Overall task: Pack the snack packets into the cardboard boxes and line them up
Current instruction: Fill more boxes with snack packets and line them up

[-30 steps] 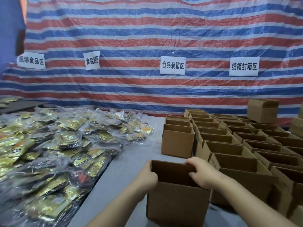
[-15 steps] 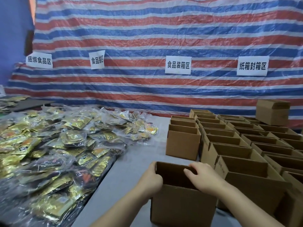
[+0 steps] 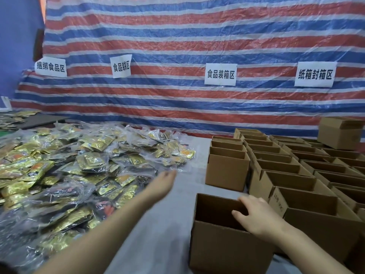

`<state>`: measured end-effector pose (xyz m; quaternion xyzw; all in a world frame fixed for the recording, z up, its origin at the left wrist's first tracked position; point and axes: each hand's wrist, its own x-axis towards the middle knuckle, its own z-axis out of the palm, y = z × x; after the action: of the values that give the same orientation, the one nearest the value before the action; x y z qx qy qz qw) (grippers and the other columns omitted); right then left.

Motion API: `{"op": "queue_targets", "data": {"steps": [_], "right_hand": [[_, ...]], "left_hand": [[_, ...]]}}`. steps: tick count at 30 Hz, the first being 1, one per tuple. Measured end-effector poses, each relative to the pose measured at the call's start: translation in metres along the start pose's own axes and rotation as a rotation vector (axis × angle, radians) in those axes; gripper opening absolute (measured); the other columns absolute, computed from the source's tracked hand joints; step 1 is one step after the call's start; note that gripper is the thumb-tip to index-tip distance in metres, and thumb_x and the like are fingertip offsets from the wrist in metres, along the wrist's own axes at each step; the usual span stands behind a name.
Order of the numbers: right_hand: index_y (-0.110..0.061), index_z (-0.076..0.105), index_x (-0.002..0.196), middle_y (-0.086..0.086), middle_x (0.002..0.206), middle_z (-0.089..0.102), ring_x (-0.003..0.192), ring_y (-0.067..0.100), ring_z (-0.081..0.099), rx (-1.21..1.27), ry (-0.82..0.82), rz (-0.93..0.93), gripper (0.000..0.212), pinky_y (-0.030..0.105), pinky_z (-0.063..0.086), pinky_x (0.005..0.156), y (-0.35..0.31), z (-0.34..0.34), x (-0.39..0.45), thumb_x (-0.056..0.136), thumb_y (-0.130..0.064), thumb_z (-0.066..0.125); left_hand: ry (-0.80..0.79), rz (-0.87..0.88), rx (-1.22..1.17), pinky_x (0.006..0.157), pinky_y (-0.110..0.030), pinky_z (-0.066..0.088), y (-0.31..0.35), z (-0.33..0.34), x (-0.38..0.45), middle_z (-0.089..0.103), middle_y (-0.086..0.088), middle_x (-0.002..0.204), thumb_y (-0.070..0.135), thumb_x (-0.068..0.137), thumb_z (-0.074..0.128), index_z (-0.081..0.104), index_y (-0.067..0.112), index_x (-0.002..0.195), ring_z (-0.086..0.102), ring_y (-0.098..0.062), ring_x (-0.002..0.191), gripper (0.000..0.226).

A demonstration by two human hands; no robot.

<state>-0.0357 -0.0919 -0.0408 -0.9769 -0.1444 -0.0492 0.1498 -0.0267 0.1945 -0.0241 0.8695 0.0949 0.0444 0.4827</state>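
gold snack packets [image 3: 92, 161], brown cardboard boxes [image 3: 227, 171], red-blue striped tarp [image 3: 197, 36].

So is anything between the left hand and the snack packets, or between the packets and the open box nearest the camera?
Nothing visible. The left hand reaches over bare table toward the packet pile. The near box stands open-topped; only the right hand rests at its rim.
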Motion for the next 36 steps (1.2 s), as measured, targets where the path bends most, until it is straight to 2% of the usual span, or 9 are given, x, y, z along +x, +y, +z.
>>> {"op": "queue_targets", "data": {"steps": [4,8,13,15,23,26,28,30,36], "right_hand": [[-0.038,0.051,0.122,-0.016,0.106,0.05,0.101,0.002,0.044,-0.013,-0.021,0.011,0.029,0.019,0.037,0.078,-0.001,-0.001,0.0,0.098,-0.055,0.052],[-0.037,0.05,0.123,-0.015,0.109,0.05,0.102,0.003,0.044,-0.011,-0.057,0.044,0.031,0.02,0.038,0.078,-0.005,-0.007,0.001,0.098,-0.055,0.051],[-0.04,0.047,0.111,-0.013,0.108,0.049,0.095,0.001,0.046,-0.015,-0.07,0.078,0.023,0.018,0.038,0.071,-0.009,-0.008,-0.005,0.097,-0.058,0.051],[-0.04,0.046,0.108,-0.012,0.107,0.049,0.091,0.001,0.046,-0.024,-0.055,0.078,0.021,0.017,0.036,0.068,-0.01,-0.007,-0.006,0.097,-0.057,0.051],[-0.038,0.049,0.109,-0.01,0.109,0.05,0.097,0.004,0.047,-0.023,-0.055,0.066,0.021,0.021,0.039,0.071,-0.011,-0.007,-0.003,0.097,-0.055,0.052],[-0.037,0.049,0.106,-0.009,0.108,0.05,0.1,0.008,0.046,-0.03,-0.071,0.064,0.02,0.027,0.041,0.077,-0.011,-0.01,0.0,0.097,-0.054,0.052],[-0.036,0.049,0.107,-0.009,0.109,0.05,0.101,0.008,0.046,-0.026,-0.07,0.061,0.02,0.028,0.042,0.079,-0.01,-0.01,0.001,0.097,-0.054,0.052],[-0.036,0.048,0.106,-0.009,0.109,0.05,0.102,0.009,0.045,-0.024,-0.07,0.058,0.019,0.028,0.042,0.08,-0.009,-0.009,0.0,0.098,-0.054,0.051],[-0.034,0.046,0.108,-0.007,0.112,0.049,0.104,0.011,0.044,-0.022,-0.082,0.053,0.019,0.027,0.038,0.08,-0.01,-0.011,0.0,0.099,-0.051,0.05]], "left_hand": [[0.191,-0.086,0.483,0.085,-0.032,0.046,-0.044,-0.059,0.062,0.059,-0.012,0.128,0.046,0.102,0.037,0.045,0.007,0.136,0.056,-0.021,0.1,0.053],[0.12,-0.206,1.009,0.086,-0.033,0.047,-0.109,-0.071,0.088,0.065,-0.001,0.119,0.056,0.096,0.037,0.057,0.016,0.128,0.061,-0.02,0.105,0.055],[0.041,-0.287,0.979,0.109,-0.045,0.039,-0.165,-0.044,0.093,0.041,-0.011,0.152,0.074,0.084,0.036,0.033,0.017,0.149,0.043,-0.031,0.136,0.087],[0.073,-0.261,1.009,0.111,-0.048,0.035,-0.17,-0.04,0.089,0.036,-0.011,0.156,0.071,0.086,0.035,0.025,0.02,0.153,0.04,-0.031,0.139,0.084],[0.085,-0.122,1.031,0.105,-0.04,0.042,-0.166,-0.028,0.073,0.049,-0.012,0.142,0.03,0.088,0.044,0.035,0.024,0.148,0.047,-0.028,0.131,0.06],[0.074,-0.036,0.978,0.093,-0.033,0.047,-0.162,-0.018,0.066,0.059,-0.007,0.131,0.018,0.088,0.042,0.046,0.019,0.127,0.055,-0.024,0.12,0.039],[0.061,0.038,0.936,0.082,-0.031,0.046,-0.157,-0.013,0.06,0.063,-0.005,0.121,0.018,0.087,0.045,0.045,0.023,0.103,0.059,-0.024,0.111,0.016],[0.071,0.126,0.873,0.077,-0.031,0.045,-0.152,-0.007,0.054,0.065,-0.003,0.115,0.022,0.084,0.051,0.04,0.026,0.094,0.061,-0.024,0.106,0.015],[-0.038,0.333,0.763,0.078,-0.03,0.042,-0.13,0.027,0.044,0.067,-0.001,0.113,0.048,0.086,0.061,0.051,0.027,0.114,0.06,-0.022,0.107,0.036]]}}
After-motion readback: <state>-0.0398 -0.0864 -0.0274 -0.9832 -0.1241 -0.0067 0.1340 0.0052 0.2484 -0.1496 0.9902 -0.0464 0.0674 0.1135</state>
